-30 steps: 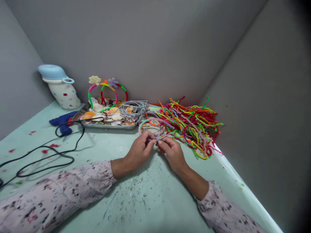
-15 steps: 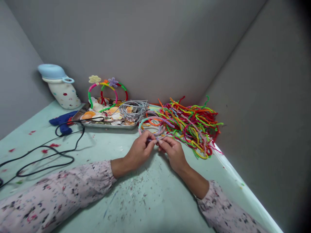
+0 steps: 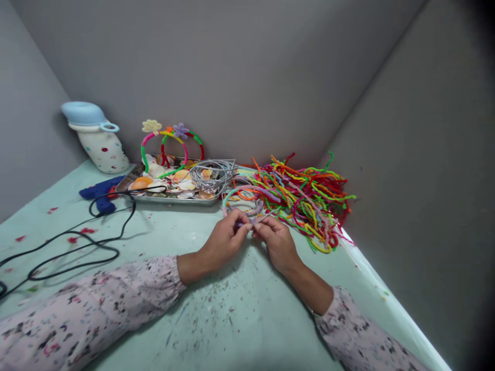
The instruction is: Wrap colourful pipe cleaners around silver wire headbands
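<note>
My left hand (image 3: 224, 241) is closed in a pinch on the near side of a pastel ring wrapped in pipe cleaner (image 3: 247, 189), coloured pink, mint and lavender. Fingertip to fingertip with it, my right hand (image 3: 279, 246) pinches a thin lavender-grey pipe cleaner (image 3: 270, 214) where it meets the ring. The fingers cover the exact joint. Beyond my hands, the ring stands up from the grip and overlaps a heap of loose coloured pipe cleaners (image 3: 301, 193).
Behind my left hand, a metal tray (image 3: 185, 202) holds shells, a coil of grey wire (image 3: 212, 175) and two finished-looking flower hoops (image 3: 186, 149). Left of it lie a blue glue gun (image 3: 101, 189) with a looping black cord (image 3: 116, 238) and a white bottle (image 3: 102, 147). Grey walls enclose the table.
Both hands keep their pinch and have shifted very slightly to the right with the ring. A little more lavender shows between the fingertips.
</note>
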Demonstrator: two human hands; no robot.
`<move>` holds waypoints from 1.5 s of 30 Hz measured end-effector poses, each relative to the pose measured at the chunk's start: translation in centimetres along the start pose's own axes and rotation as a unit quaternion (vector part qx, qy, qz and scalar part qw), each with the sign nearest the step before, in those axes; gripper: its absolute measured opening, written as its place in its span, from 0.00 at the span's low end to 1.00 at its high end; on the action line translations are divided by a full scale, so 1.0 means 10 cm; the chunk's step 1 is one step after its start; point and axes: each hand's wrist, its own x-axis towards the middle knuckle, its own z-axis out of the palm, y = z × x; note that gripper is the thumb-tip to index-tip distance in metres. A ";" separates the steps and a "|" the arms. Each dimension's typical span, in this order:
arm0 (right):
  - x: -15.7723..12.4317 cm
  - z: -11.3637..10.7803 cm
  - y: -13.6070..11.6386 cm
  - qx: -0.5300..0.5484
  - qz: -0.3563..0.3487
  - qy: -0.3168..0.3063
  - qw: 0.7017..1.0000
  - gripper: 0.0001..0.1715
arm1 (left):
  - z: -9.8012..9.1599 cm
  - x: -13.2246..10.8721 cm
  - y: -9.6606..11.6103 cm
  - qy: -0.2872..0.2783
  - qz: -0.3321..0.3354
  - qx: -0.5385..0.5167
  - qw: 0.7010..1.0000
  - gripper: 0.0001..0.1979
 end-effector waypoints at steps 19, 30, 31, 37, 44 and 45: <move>0.01 0.03 0.01 0.039 0.024 0.007 0.999 0.09 | 0.01 0.00 -0.03 0.000 -0.016 -0.013 1.000 0.04; 0.05 0.01 0.10 0.072 0.024 -0.003 0.997 0.05 | 0.01 -0.01 -0.03 -0.010 -0.008 -0.018 1.000 0.03; 0.05 0.00 0.10 0.071 0.021 -0.003 0.997 0.05 | 0.01 -0.01 -0.03 -0.011 -0.008 -0.020 1.000 0.03; 0.05 0.01 0.11 0.091 0.027 -0.001 0.995 0.05 | 0.01 -0.01 -0.03 -0.012 -0.014 -0.023 1.000 0.03; 0.05 0.00 0.15 0.110 0.032 -0.011 0.993 0.05 | 0.00 -0.01 -0.01 -0.013 -0.025 -0.035 0.999 0.04; 0.06 0.00 0.15 0.109 0.030 -0.012 0.994 0.04 | 0.00 -0.01 -0.02 -0.016 -0.024 -0.036 0.999 0.04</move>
